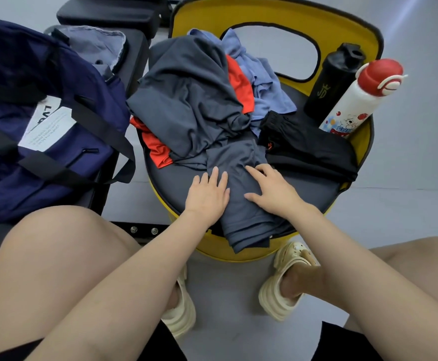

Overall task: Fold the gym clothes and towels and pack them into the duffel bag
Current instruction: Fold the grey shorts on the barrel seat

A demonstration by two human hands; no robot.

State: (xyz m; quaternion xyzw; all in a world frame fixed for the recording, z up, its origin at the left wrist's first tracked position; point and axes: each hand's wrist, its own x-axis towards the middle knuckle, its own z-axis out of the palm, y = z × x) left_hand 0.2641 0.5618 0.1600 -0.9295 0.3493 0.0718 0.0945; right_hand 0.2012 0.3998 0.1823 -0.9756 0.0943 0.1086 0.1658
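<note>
left hand (207, 195): flat, fingers straight and spread, pressing on the near part of the grey garment (241, 204).
right hand (270, 190): flat as well, fingers spread, pressing the same cloth from its right side; neither grip pinches anything.
grey garment: lies on the front of the yellow chair (277, 11) seat, its near end hanging over the edge; it looks partly smoothed, not yet a finished fold.
pile: a dark grey shirt (186, 100), an orange piece (240, 84), a light blue cloth (262, 82) and black shorts (309, 147) lie crumpled on the seat behind the hands, all unfolded.
duffel bag (35, 121): navy, on the black bench to the left, well apart from the hands; a grey-blue cloth (95, 45) shows at its far end, whether inside i cannot tell.
bottles: a black bottle (332, 79) and a white bottle (355, 97) stand at the seat's right.
progress: early, by my reading; nearly all folding and packing is left.
</note>
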